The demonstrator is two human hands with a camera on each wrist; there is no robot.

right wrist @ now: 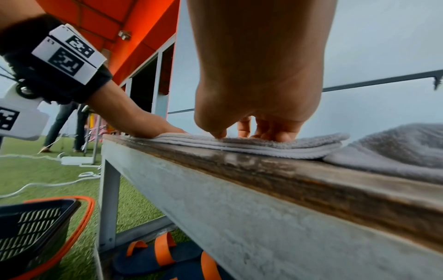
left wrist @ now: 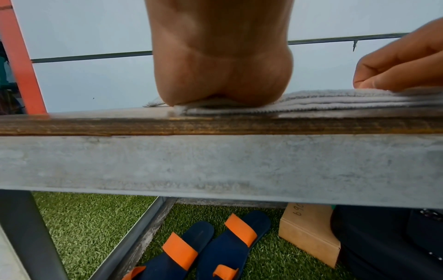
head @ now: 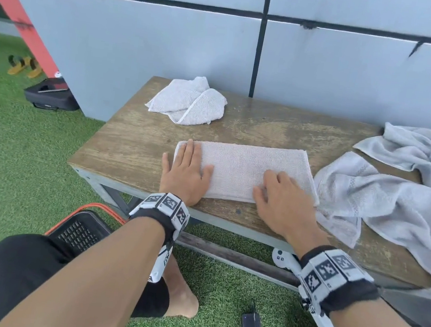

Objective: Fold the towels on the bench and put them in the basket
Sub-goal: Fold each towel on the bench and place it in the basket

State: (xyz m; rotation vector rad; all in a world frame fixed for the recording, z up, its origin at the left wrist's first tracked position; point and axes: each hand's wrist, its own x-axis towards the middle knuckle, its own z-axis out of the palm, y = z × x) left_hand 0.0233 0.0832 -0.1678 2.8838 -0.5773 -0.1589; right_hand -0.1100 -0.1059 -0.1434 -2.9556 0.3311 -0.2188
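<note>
left hand (head: 186,171) flat, right hand (head: 283,199) fingers bent

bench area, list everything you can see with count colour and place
folded towel: 1, pale grey, front of bench, under both hands
small towel: 1, white, loosely folded, far left of bench
unfolded towels: 2 by the look of it, grey, right end of bench
bench: 1, brown wood top, grey metal frame
basket: 1, black with orange rim, on grass left of bench
sandals: 1 pair, navy with orange straps, under bench
cardboard box: 1, brown, under bench
left hand: flat on towel's left end
right hand: fingers bent, pressing towel's right part
</note>
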